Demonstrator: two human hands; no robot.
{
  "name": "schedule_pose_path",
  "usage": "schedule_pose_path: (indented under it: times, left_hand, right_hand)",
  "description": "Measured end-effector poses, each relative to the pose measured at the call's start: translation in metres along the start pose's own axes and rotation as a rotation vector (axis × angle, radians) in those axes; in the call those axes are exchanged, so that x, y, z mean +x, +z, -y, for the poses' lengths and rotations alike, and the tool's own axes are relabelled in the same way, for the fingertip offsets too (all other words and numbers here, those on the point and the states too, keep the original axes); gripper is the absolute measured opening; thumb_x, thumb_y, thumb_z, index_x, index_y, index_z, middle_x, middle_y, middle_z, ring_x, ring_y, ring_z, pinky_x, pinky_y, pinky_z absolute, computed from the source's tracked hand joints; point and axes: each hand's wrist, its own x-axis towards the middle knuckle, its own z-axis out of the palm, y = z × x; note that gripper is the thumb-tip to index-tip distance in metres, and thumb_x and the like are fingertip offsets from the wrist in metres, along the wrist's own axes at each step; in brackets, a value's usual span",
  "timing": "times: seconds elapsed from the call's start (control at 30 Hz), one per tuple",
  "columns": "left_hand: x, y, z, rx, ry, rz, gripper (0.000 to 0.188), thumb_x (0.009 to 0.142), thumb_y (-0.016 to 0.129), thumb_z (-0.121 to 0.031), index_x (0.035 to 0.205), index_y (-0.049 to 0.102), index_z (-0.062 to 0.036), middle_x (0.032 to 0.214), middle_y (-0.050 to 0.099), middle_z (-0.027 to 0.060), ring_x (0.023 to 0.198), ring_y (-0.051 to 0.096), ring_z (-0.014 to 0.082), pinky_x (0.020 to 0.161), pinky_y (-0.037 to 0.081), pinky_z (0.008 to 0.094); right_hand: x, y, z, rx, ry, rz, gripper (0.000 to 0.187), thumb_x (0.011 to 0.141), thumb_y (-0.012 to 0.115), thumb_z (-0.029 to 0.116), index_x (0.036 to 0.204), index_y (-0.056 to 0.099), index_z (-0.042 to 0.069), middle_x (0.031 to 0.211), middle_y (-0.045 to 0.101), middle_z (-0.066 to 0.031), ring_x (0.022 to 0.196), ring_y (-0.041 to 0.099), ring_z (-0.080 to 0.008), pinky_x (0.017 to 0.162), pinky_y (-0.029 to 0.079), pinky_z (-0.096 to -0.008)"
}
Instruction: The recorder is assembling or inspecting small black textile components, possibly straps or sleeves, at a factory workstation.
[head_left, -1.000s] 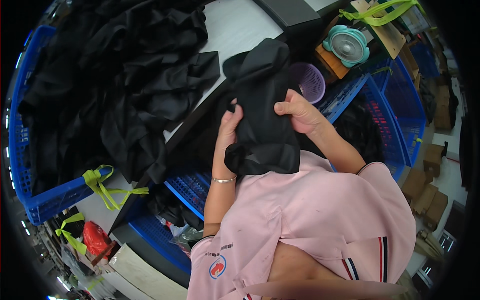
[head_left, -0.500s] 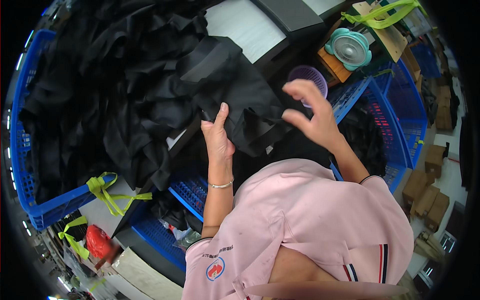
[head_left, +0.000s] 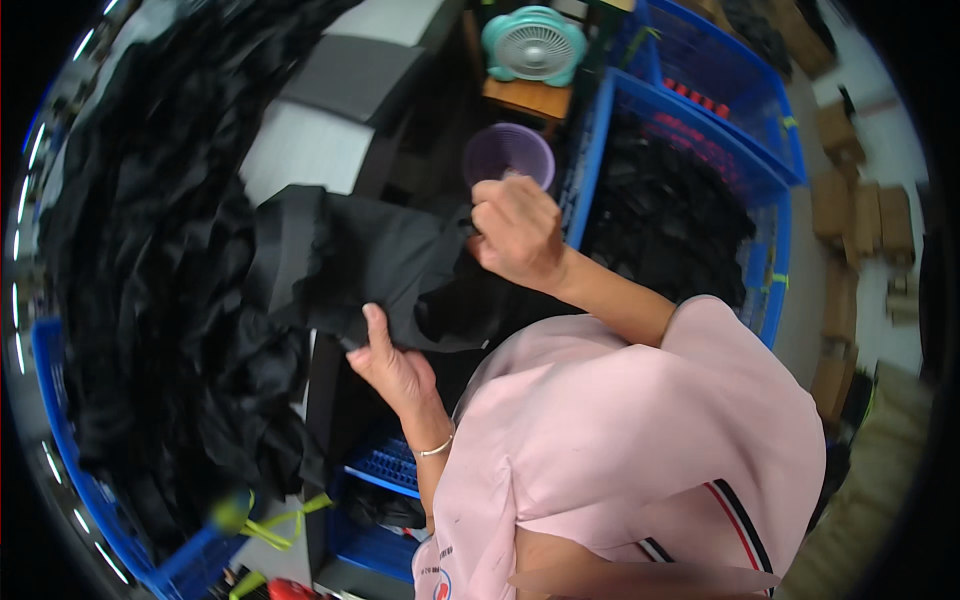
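A black cloth piece (head_left: 380, 250) with a stiff, greyer band at its left end stretches in front of me. Gripping its near edge is my left hand (head_left: 398, 378), thumb on top and fingers partly hidden beneath. My right hand (head_left: 522, 235) is closed at the cloth's right end, its fingertips curled against the dark fabric. Exactly how much cloth lies inside that fist is hidden. Beyond the right hand stands a purple basket (head_left: 508, 150), partly covered by the knuckles. A large heap of black cloth (head_left: 170, 260) lies to the left.
Blue crate walls (head_left: 600, 170) surround more black pieces (head_left: 665, 210) on the right. A teal fan (head_left: 535, 45) rests on a wooden stool (head_left: 528, 98) at the back. Cardboard boxes (head_left: 870, 220) stand far right. Yellow-green ties (head_left: 285, 525) hang from the left crate (head_left: 75, 440).
My view has swung to the right. The right hand was open and apart from the cloth; now it is closed at the cloth's right end. The left hand keeps hold of the piece.
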Motion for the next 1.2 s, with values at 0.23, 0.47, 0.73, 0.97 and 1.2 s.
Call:
schedule_pose_path:
  times: [0.23, 0.47, 0.73, 0.97, 1.2]
  left_hand:
    - [-0.008, 0.017, 0.008, 0.281, 0.141, -0.156, 0.025, 0.093, 0.075, -0.014, 0.092, 0.065, 0.0087, 0.091, 0.07, 0.0077, 0.077, 0.063, 0.012, 0.075, 0.056, 0.0288]
    - [-0.024, 0.044, 0.017, 0.339, 0.088, 0.078, 0.037, 0.1, 0.066, -0.022, 0.087, 0.071, 0.0128, 0.084, 0.071, 0.009, 0.07, 0.064, 0.0132, 0.07, 0.057, 0.0273]
    - [-0.081, 0.048, 0.023, 0.551, -0.606, 1.106, 0.067, 0.099, 0.062, -0.006, 0.158, 0.031, -0.0073, 0.154, 0.045, 0.0172, 0.131, 0.055, 0.0262, 0.111, 0.04, 0.0347]
    - [-0.074, -0.019, 0.04, 0.739, -0.544, 0.668, 0.048, 0.099, 0.063, -0.009, 0.144, 0.052, -0.0008, 0.143, 0.058, 0.0128, 0.126, 0.058, 0.0225, 0.102, 0.047, 0.0321]
    - [-0.052, -0.088, 0.051, 0.892, -0.497, 0.561, 0.042, 0.098, 0.066, -0.014, 0.137, 0.059, -0.0009, 0.133, 0.065, 0.013, 0.12, 0.06, 0.0198, 0.101, 0.047, 0.0302]
  right_hand:
    - [-0.012, -0.045, -0.025, 0.169, 0.477, -0.066, 0.031, 0.073, 0.081, 0.01, 0.087, 0.054, 0.004, 0.083, 0.052, -0.0083, 0.068, 0.059, -0.0225, 0.06, 0.047, -0.0329]
    - [-0.056, -0.076, 0.012, 1.695, 1.549, 0.271, 0.074, 0.085, 0.083, 0.027, 0.145, 0.043, 0.007, 0.136, 0.052, -0.0103, 0.112, 0.062, -0.022, 0.084, 0.056, -0.0358]
    - [-0.198, -0.103, -0.108, 0.668, 1.853, -0.544, 0.033, 0.082, 0.066, 0.0, 0.114, 0.062, -0.006, 0.103, 0.068, -0.014, 0.087, 0.066, -0.0244, 0.074, 0.056, -0.0373]
    - [-0.337, -0.269, -0.17, 0.355, 1.69, -1.11, 0.032, 0.081, 0.079, 0.003, 0.109, 0.067, -0.008, 0.109, 0.071, -0.019, 0.091, 0.072, -0.0297, 0.084, 0.061, -0.0406]
    - [-0.56, -0.375, -0.183, -0.517, 2.393, -0.842, 0.055, 0.08, 0.081, 0.033, 0.112, 0.067, -0.008, 0.1, 0.072, -0.0154, 0.078, 0.069, -0.0271, 0.064, 0.058, -0.0398]
